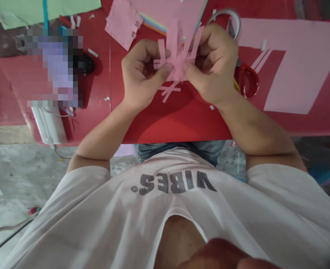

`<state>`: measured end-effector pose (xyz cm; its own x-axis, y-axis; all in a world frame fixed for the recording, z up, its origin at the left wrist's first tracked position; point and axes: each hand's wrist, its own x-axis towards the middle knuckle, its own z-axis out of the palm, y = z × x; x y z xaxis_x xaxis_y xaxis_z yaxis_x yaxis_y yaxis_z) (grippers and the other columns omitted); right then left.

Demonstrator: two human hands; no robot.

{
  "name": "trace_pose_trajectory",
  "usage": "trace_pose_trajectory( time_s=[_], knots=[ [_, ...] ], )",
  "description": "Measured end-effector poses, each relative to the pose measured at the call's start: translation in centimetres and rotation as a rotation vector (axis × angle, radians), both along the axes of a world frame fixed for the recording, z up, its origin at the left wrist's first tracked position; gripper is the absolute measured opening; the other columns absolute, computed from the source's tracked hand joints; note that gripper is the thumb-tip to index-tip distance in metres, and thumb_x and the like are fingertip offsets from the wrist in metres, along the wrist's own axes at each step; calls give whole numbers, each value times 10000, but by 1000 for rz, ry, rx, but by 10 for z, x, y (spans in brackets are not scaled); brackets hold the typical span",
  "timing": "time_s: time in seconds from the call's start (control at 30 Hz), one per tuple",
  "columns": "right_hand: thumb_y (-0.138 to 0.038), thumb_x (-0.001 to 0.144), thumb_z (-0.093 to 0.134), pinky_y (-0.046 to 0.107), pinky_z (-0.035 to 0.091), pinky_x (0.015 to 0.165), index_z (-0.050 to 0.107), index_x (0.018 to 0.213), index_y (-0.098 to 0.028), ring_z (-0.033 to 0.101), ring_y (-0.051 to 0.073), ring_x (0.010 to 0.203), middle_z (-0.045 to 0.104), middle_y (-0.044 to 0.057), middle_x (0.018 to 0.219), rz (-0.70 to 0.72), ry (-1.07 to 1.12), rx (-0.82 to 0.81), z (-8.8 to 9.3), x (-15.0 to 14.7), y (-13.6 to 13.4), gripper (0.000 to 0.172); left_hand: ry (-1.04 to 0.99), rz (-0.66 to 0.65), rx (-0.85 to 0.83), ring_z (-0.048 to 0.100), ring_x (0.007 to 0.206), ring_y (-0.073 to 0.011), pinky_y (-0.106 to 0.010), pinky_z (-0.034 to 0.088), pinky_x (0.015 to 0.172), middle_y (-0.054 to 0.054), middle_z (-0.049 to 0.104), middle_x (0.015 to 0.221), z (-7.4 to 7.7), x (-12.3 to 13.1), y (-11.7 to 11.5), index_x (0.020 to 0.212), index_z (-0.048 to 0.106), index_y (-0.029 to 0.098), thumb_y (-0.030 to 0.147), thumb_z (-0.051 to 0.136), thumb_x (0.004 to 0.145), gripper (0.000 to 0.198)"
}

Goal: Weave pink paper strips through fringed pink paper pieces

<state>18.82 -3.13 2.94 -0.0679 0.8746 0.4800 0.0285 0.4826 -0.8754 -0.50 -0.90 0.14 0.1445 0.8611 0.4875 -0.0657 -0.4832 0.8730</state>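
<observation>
Pink is seen on the paper strips (176,56) at upper centre, over a red tabletop (165,123). A rainbow-striped paper edge (159,28) lies above them, a green sheet (41,9) at upper left. Dark grey lettering (176,183) marks the white T-shirt (97,209).

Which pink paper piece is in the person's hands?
The strip-cut pink paper piece, pinched by the left hand and the right hand; the notched pink sheet and crossed pink strips lie on the red table.

The slit paper piece (176,56) is pinched between the left hand (145,73) and the right hand (212,65), over the table (176,127). On the table, scissors (240,74) lie just right of the right hand, loose paper strips (169,90) lie beneath the piece, and a notched paper sheet (122,24) lies beyond the left hand.
</observation>
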Motion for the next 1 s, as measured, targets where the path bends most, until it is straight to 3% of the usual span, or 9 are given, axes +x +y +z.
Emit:
trace_pose_trajectory(
  time_s=[0.17,0.37,0.5,0.7,1.0],
  knots=[
    [-617,814,672,377,323,531,543,880,-347,444,225,642,510,5,776,-76,-28,-45,-4,-2,-1,306,-43,10,33,528,666,-101,-279,462,594,2,624,819,4,2,-3,981,719,261,449,869,891,257],
    [-511,794,736,389,324,508,608,863,-373,430,225,597,559,-2,750,-73,-14,-59,-4,-1,-1,201,-37,9,52,545,674,-113,-287,452,607,3,646,827,-1,1,-1,1002,727,282,438,867,894,236],
    [-520,804,761,382,310,492,647,879,-378,454,227,598,585,2,753,-49,35,-25,-5,0,1,197,-82,-51,35,574,696,-141,-316,463,635,-7,634,823,-2,1,1,1011,726,276,501,916,823,349],
    [-544,825,769,404,487,619,671,886,-358,552,234,689,642,4,822,2,4,-39,7,2,-3,220,-65,-30,-106,563,718,-146,-311,414,647,-13,625,841,16,4,-11,950,722,257,428,899,855,264],
    [-554,835,754,360,415,577,639,843,-324,480,202,661,560,3,771,-35,-5,18,10,1,-4,257,-75,-64,-220,514,724,-140,-307,362,675,-6,587,820,25,2,-15,901,698,227,344,939,820,280]
  ],
)
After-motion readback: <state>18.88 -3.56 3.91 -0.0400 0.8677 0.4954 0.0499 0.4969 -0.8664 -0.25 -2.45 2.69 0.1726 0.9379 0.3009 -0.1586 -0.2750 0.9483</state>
